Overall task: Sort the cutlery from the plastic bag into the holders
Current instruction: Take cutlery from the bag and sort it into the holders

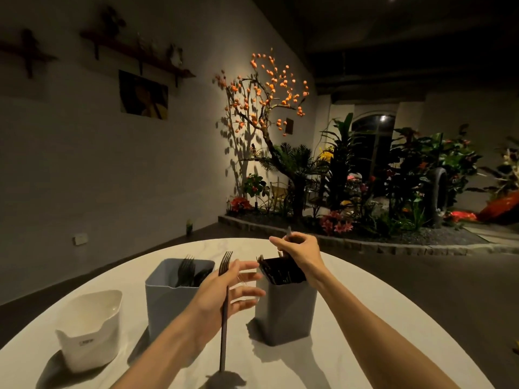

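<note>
My left hand holds a dark fork upright, tines up, with the other fingers spread out toward the right. It hovers between the blue-grey holder, which has several dark forks in it, and the grey holder. A black plastic bag with cutlery stands inside the grey holder. My right hand is above that bag and pinches the handle of a cutlery piece whose lower part is hidden. An empty white holder stands at the left.
All three holders stand on a round white table. Dark floor surrounds it. A wall with shelves is at the left, and a lit planter bed with a tree and flowers lies beyond.
</note>
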A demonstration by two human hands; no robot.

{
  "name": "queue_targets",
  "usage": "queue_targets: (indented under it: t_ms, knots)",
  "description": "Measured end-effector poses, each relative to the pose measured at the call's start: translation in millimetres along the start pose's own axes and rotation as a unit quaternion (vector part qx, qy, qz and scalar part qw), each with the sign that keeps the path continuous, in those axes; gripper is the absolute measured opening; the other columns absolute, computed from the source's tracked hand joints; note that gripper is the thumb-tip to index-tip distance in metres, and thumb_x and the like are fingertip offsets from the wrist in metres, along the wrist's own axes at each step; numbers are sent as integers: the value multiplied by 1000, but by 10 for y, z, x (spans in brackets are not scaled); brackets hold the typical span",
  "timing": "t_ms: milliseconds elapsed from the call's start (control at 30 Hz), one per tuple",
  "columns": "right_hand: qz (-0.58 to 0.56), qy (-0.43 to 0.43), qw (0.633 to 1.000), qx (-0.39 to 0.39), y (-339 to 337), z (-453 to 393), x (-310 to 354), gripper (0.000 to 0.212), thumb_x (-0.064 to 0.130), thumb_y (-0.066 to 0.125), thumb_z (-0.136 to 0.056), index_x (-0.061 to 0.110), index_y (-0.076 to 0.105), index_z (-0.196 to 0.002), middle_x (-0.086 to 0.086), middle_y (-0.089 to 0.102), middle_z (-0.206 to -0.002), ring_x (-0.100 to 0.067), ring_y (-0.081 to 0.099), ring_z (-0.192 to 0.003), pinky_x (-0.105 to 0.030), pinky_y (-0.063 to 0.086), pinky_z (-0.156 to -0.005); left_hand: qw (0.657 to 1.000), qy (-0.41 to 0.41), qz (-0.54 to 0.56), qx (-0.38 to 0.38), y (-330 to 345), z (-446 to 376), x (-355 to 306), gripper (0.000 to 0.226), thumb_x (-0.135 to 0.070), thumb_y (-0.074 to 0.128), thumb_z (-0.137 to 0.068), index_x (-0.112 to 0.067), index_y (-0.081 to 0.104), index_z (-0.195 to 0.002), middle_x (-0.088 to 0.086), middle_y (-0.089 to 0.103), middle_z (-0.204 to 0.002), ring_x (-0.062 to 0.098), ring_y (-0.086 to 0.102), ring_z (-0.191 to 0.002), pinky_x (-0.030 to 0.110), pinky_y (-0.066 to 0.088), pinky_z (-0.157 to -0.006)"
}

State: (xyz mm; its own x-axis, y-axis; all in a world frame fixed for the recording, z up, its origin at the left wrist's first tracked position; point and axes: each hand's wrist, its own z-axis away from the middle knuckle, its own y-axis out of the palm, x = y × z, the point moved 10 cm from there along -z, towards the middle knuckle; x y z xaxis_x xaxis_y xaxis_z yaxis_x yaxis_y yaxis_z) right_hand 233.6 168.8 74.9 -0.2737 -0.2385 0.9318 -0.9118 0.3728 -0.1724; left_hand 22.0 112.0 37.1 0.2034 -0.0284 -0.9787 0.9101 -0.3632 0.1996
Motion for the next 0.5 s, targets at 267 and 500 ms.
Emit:
queue_targets:
  t_ms: [267,500]
  knots:
    - [134,-159,978,18,146,290,793,23,47,74,-86,24,72,-86,10,70,-80,-5,66,-78,-17,51,-67,999,-1,48,5,-140,106,-165,40,-34,40,-106,-10,68,-123,15,72,-120,33,73,-103,37,60,-81]
    - [179,-121,915,341,1443,1442,1035,38,44,81,-80,21,73,-109,9,74,-98,-17,74,-81,-37,63,-72,998,42,0,-53,-564,425,-539,37,-40,44,-105,-24,70,-124,4,73,-122,26,71,-111,41,58,-95]
